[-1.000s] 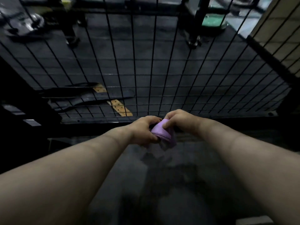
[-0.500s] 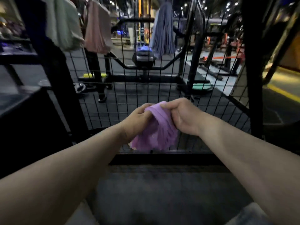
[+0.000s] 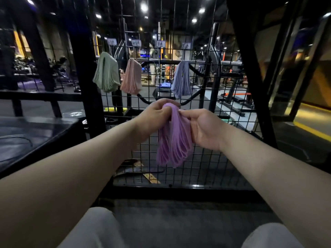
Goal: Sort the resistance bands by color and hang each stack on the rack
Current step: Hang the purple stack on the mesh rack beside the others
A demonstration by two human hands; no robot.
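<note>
Three hung stacks: a green stack (image 3: 106, 74), a pink stack (image 3: 131, 77) and a blue-grey stack (image 3: 181, 78) hang side by side on the wire rack (image 3: 206, 158), all above and beyond the fingers. Green is farthest to their left, pink is nearer, and blue-grey is almost straight above.
Purple stack: the purple stack (image 3: 172, 140) is held up between both hands in front of the rack's mesh. It is folded over at the top where the fingers meet, and its band loops fan out and hang free below them.
Left hand: the left hand (image 3: 155, 115) shows its back to the camera. Its fingers (image 3: 162, 109) are curled over the top fold of the purple stack and clamped on it from the left.
Right hand: the right hand (image 3: 204, 129) is turned palm toward the camera. Its fingers (image 3: 186, 114) pinch the upper right edge of the same stack, close beside the left fingers.
Rack to purple stack: whether the hanging loops touch the mesh behind them cannot be told.
Dark platform: a dark platform (image 3: 35, 133) lies to the left of the fingers and lower.
Floor items: dark flat pieces with yellow patches (image 3: 143, 169) lie behind the mesh, below the fingers.
Legs: light trousers (image 3: 96, 228) show well below the fingers, nearest the camera.
</note>
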